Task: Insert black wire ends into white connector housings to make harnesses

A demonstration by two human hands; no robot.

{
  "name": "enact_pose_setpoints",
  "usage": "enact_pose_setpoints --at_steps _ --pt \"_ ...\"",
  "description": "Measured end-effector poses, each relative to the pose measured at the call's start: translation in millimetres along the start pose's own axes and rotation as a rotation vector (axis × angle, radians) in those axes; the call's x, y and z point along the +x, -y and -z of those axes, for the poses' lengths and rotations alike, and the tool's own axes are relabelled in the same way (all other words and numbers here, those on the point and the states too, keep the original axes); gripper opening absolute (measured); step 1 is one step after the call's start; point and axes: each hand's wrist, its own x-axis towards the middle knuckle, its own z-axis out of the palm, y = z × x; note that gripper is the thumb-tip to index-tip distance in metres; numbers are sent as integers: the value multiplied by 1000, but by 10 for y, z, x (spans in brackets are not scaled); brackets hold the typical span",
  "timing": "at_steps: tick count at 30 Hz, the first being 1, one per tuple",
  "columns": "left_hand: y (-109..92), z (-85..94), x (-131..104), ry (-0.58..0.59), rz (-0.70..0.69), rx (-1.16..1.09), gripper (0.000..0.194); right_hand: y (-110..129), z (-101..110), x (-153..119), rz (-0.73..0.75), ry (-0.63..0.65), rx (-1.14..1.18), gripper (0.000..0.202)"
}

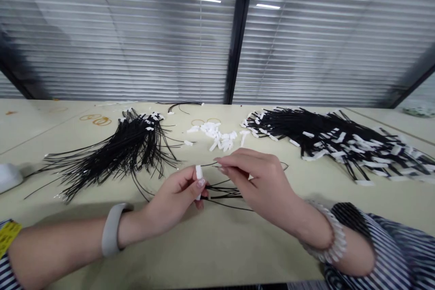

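Note:
My left hand (pixel 181 195) is closed around a white plastic connector (pixel 199 173), held upright between thumb and fingers. Several thin black wires (pixel 224 191) run from the connector to the right, passing below my other hand. With thumb and forefinger pinched, my right hand (pixel 254 181) grips the end of a single black wire (pixel 208 164) just above and right of the connector. The wire's tip points left, apart from the connector as far as I can see. Beyond both hands lies a small heap of loose white connectors (pixel 217 135).
A loose bundle of black wires (pixel 118 149) spreads at the left. On the right lies a large pile of black wire harnesses (pixel 326 138) with white connectors. Rubber bands (pixel 100 120) rest at the back left, and a white object (pixel 8 176) sits at the left edge.

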Motion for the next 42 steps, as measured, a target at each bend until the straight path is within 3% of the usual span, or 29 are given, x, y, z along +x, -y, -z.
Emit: enact_pose_setpoints --at_steps 10,18,34,42 --pt "-15 -17 -19 98 -44 36 21 7 -40 -14 -115 57 23 27" --pt "2 -17 -23 106 -56 88 22 18 -32 -30 -147 50 45 24" --pt "-54 -42 -54 101 -52 280 23 40 -3 18 -394 160 321 13" --pt "-87 -47 -56 73 -149 402 22 32 -6 18 -478 166 420 10"
